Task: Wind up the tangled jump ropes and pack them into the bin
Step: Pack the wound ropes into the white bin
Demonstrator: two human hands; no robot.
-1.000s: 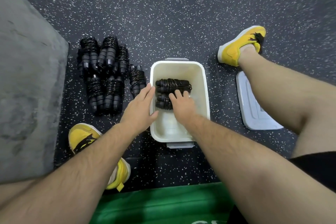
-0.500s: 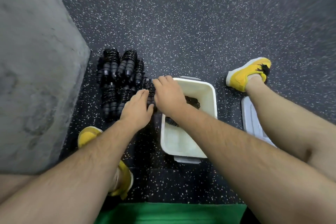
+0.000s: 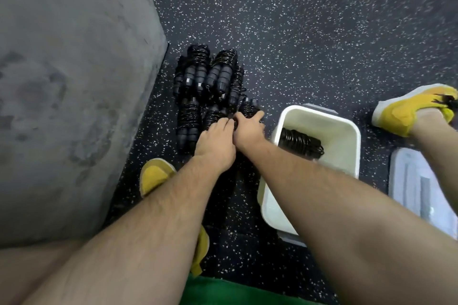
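Left of the bin (image 3: 347,146), the right hand (image 3: 247,130) grips the nearest rope bundle (image 3: 249,106), which lies lengthwise away from it; the left hand (image 3: 215,147) is beside it, grasp unclear.

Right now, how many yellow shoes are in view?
2. Left shoe beside the grey slab, partly under an arm; right shoe far right, past the bin.

black ropes (image 3: 198,86), white bin (image 3: 347,136), yellow shoes (image 3: 406,111)
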